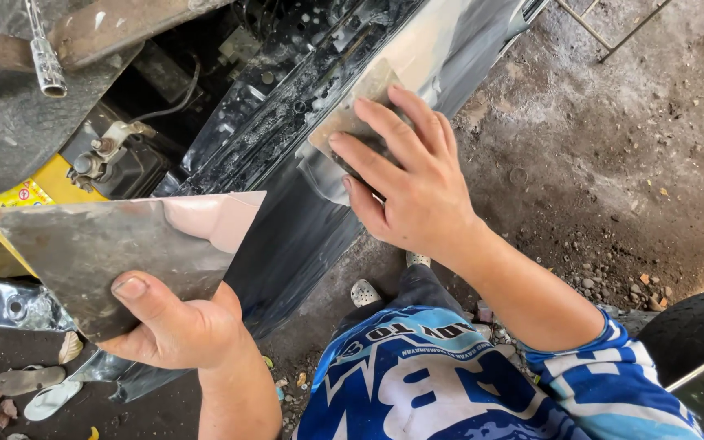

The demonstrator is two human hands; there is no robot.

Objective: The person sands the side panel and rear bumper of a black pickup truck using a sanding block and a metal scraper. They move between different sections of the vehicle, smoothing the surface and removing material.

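The right hand (417,191) lies flat on a small putty spreader (352,122), its grip spread, fingers extended and pressing the thin blade against a dark, glossy car body panel (287,236). The blade sits under the fingertips, tilted along the panel's slope, and a pale grey patch of filler (323,175) shows just below and to the left of the fingers. The left hand (177,326) pinches a flat metal mixing board (107,244), thumb on top near the lower edge and the other fingers hidden beneath; the board spreads up and to the left of that grip and carries a pinkish smear (222,220) at its far right corner. The board is held close beside the panel, and whether they touch cannot be told. Below the right forearm is a blue and white sleeve (613,375), and beyond that hand lies a dirt floor (613,163). Sandals (38,391) lie on the ground left of the left wrist.
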